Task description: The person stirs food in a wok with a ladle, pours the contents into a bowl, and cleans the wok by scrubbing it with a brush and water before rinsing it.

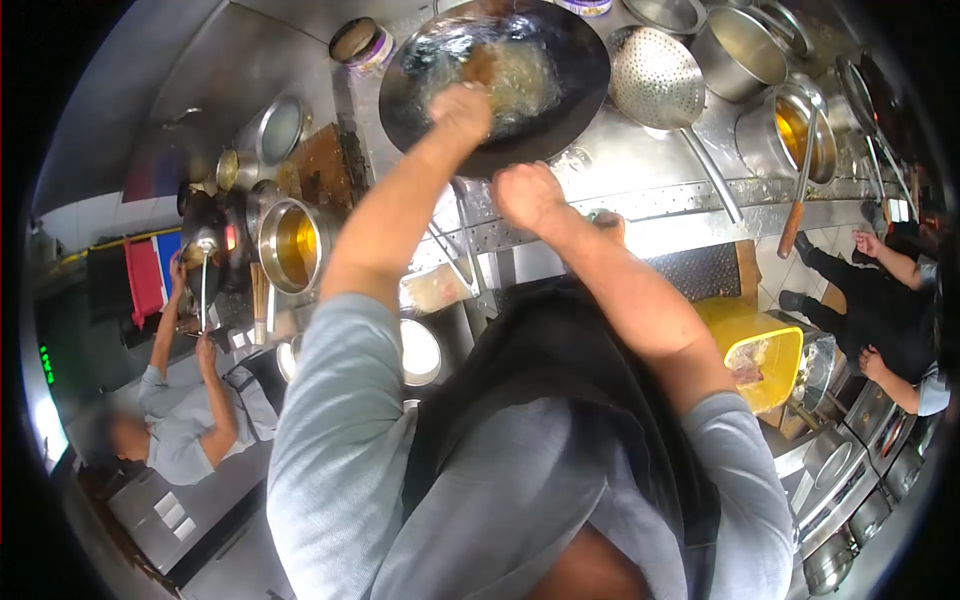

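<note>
A large dark wok [590, 75] with bubbling, splashing liquid inside lies at the top centre of the head view. My left hand [462, 112] is closed above its near part; a blurred brown thing [482, 65] extends from the fingers into the liquid, too unclear to name. At the wok's near rim, my right hand [528, 196] is curled into a fist; whatever it grips is hidden. Right of the wok rests a perforated ladle [657, 80], its handle pointing toward the counter's front edge. An open can [362, 45] stands to the wok's left.
Metal pots [740, 52] line the back right, one holding yellow liquid [791, 132]. Another pot with yellow liquid [298, 245] stands left. A yellow bin [765, 350] is at lower right. One person [195, 425] works at left; another [880, 300] is at far right.
</note>
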A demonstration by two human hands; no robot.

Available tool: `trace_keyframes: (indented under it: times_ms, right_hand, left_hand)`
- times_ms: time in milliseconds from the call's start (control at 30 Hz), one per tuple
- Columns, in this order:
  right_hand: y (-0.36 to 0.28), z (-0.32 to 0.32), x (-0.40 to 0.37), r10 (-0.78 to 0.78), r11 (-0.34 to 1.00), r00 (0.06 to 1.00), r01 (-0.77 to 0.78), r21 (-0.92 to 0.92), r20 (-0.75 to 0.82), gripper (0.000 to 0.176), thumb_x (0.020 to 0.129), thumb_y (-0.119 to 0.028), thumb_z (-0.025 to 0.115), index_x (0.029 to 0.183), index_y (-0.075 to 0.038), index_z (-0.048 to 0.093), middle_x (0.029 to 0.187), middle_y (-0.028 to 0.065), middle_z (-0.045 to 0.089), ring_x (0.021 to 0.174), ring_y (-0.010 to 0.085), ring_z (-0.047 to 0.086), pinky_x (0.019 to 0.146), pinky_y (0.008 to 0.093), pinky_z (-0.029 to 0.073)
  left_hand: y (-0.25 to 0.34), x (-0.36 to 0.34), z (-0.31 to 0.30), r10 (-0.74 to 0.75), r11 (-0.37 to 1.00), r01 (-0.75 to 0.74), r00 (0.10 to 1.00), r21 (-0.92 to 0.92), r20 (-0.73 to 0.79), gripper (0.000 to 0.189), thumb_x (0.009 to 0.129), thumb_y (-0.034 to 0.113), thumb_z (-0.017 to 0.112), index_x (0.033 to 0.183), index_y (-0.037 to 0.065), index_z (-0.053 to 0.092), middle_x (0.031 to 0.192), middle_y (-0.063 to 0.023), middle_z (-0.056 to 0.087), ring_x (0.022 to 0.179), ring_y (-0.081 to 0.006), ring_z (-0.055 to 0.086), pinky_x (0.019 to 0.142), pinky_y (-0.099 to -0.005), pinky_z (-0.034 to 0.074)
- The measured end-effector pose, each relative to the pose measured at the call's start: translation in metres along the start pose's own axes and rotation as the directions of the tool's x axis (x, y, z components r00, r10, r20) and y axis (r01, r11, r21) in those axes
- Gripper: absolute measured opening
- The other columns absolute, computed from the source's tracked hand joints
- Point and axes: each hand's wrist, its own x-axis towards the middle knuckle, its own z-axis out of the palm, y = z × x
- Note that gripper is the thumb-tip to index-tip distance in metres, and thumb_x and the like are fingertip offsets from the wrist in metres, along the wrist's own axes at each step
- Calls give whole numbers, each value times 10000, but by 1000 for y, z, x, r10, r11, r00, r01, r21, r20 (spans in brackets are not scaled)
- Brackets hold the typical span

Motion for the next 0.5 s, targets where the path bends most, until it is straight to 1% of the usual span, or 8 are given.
trace_keyframes:
  times_ms: [100, 133, 200, 267, 333, 400, 433, 500]
  right_hand:
    - [-1, -5, 3, -18, 1000, 1000, 18, -17, 6, 253, 871, -211, 543, 805, -69, 742, 898, 171, 733, 868, 329, 715, 797, 459, 546]
    - [-5, -8, 4, 14, 1000, 999, -13, -24, 36, 238, 849, -192, 551, 816, -65, 750, 902, 177, 733, 872, 331, 720, 799, 451, 554]
    - [-9, -14, 6, 57, 998, 996, -55, -40, 61, 228, 826, -173, 559, 826, -61, 758, 905, 184, 734, 877, 332, 724, 800, 442, 562]
    - [-14, -16, 5, 97, 995, 990, -96, -17, 100, 240, 800, -157, 561, 862, -52, 768, 922, 195, 735, 900, 333, 727, 835, 426, 561]
    - [-19, -25, 5, 127, 991, 970, -119, -54, 205, 269, 861, -150, 532, 963, -72, 768, 1025, 164, 740, 982, 302, 721, 883, 427, 538]
    - [-19, -24, 2, 113, 993, 973, -101, -67, 200, 267, 842, -145, 542, 967, -72, 767, 1041, 166, 737, 992, 292, 717, 876, 429, 536]
    - [-18, -21, -1, 126, 991, 972, -115, -68, 197, 267, 842, -145, 542, 967, -72, 767, 1041, 166, 737, 992, 292, 717, 876, 429, 536]
    - [-14, -14, -6, 89, 988, 993, -77, -130, 83, 244, 821, -147, 554, 928, -81, 762, 1003, 150, 742, 955, 282, 721, 849, 430, 531]
  left_hand:
    - [18, -94, -51, 163, 985, -170, 974, 27, 159, 367, 885, 121, 542, 1251, 111, 575, 1104, -187, 688, 997, -348, 696, 811, -463, 568]
    - [3, -119, -64, 239, 970, -245, 955, 11, 175, 399, 882, 101, 545, 1280, 131, 551, 1115, -192, 676, 1002, -344, 694, 804, -469, 571]
    - [-42, -142, -72, 244, 941, -298, 926, 163, 288, 471, 891, 102, 534, 1357, 173, 512, 1123, -192, 658, 998, -349, 692, 794, -480, 574]
    - [-90, -133, -87, 95, 879, -237, 937, 414, 335, 540, 898, 110, 529, 1427, 196, 471, 1126, -170, 664, 1007, -334, 693, 781, -483, 575]
    - [-131, -102, -97, 12, 913, -90, 981, 397, 194, 597, 897, 168, 578, 1471, 239, 430, 1125, -170, 676, 1028, -336, 689, 795, -471, 571]
    - [-149, -72, -99, -95, 976, 76, 992, 203, 88, 655, 857, 267, 665, 1470, 260, 436, 1149, -188, 683, 1063, -349, 676, 838, -467, 554]
    - [-146, -72, -97, -81, 978, 62, 993, 201, 87, 655, 857, 267, 665, 1470, 260, 436, 1149, -188, 683, 1063, -349, 676, 838, -467, 554]
    - [-136, -76, -94, -251, 959, 226, 958, -171, -138, 727, 777, 330, 748, 1445, 281, 466, 1169, -176, 664, 1046, -367, 665, 873, -471, 537]
